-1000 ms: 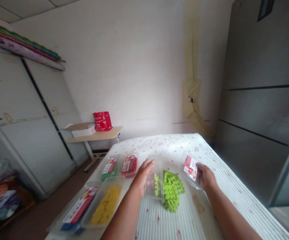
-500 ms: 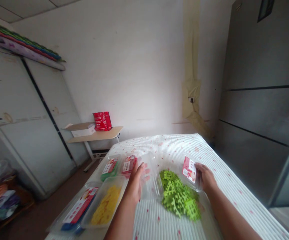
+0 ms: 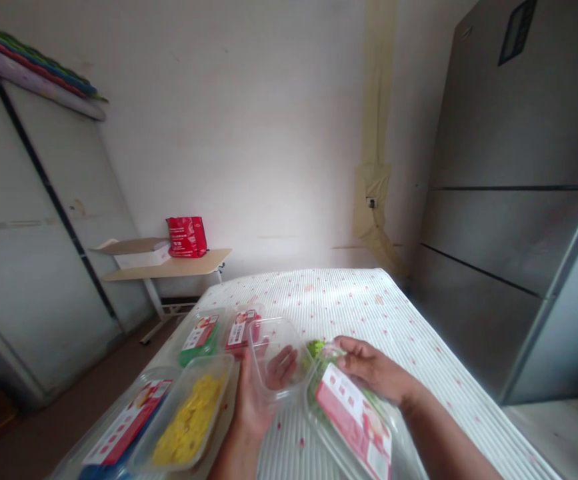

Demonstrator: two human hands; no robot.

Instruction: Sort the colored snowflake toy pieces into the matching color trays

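My left hand (image 3: 255,403) holds a clear plastic container (image 3: 281,383), tilted, with nothing seen in it; the fingers show through its wall. My right hand (image 3: 371,367) grips the far end of a clear plastic lid (image 3: 331,440) bearing a red and white label (image 3: 356,417). Under the lid lie light green plastic pieces (image 3: 315,348), partly hidden by it and my hand. Left of my left hand stands an open container of yellow pieces (image 3: 186,427).
Farther left are labelled containers with blue (image 3: 123,433), green (image 3: 201,338) and red contents (image 3: 241,331), on a dotted, ribbed tablecloth (image 3: 329,300). Behind are a side table (image 3: 193,265) with a red bag (image 3: 187,237). A grey refrigerator (image 3: 499,220) stands right.
My right hand has brought the labelled lid left and nearer, over the green pieces. My left hand has turned the clear container so its opening shows more. The view has shifted slightly right.
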